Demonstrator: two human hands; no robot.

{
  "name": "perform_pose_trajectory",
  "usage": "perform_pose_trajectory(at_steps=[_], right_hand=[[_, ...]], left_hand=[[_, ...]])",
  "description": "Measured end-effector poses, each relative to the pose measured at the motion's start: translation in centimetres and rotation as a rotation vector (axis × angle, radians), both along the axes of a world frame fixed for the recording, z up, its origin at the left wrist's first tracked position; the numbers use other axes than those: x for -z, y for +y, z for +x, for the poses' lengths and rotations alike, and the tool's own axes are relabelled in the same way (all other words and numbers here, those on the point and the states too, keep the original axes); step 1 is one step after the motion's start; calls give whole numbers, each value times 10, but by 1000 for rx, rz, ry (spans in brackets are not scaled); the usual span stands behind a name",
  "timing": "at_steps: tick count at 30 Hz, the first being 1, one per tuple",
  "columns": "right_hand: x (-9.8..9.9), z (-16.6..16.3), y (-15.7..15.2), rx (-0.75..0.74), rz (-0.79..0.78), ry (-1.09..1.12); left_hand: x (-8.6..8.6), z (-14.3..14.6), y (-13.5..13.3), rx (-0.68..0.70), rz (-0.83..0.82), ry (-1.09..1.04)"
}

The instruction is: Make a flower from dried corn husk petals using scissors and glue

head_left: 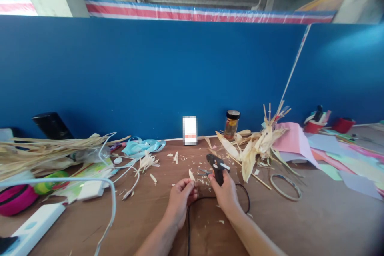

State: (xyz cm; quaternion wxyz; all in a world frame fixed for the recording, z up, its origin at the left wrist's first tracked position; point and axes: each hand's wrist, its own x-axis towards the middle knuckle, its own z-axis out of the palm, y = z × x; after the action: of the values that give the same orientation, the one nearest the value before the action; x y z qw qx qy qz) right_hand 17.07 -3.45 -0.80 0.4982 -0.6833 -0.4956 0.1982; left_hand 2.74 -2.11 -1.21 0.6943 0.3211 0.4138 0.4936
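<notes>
My left hand [181,200] pinches a small pale piece of corn husk [191,175], which points up from between thumb and fingers. To its right, my right hand [225,192] is wrapped round the handle of a black hot glue gun [216,163]. The gun's body lies above my fist, and a black cord [204,198] loops below it across the table. Between the hands, a pair of scissors [203,173] rests on the brown tabletop [150,224], partly hidden. Small husk scraps [195,164] are scattered around both hands.
Dried corn husks [249,156] and a lidded jar [232,125] stand at the back right, near a tape roll [285,187] and coloured paper [295,144]. On the left are husk strips [60,150], blue ribbon [144,147], white cables and a power strip [39,228]. A blue partition [180,68] rises behind.
</notes>
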Motion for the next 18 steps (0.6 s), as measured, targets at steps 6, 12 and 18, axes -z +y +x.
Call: perform_pose_trajectory(at_steps=[6,12,18], right_hand=[[-1,0,-1,-3,42,42],[3,-2,-1,-28,114,144],[5,-3,0,-36,114,171]], left_hand=[[-1,-1,2,-82,-65,-105],[-3,-4,7,-204,-43,-60],[-8,-20,21,-323,56,45]])
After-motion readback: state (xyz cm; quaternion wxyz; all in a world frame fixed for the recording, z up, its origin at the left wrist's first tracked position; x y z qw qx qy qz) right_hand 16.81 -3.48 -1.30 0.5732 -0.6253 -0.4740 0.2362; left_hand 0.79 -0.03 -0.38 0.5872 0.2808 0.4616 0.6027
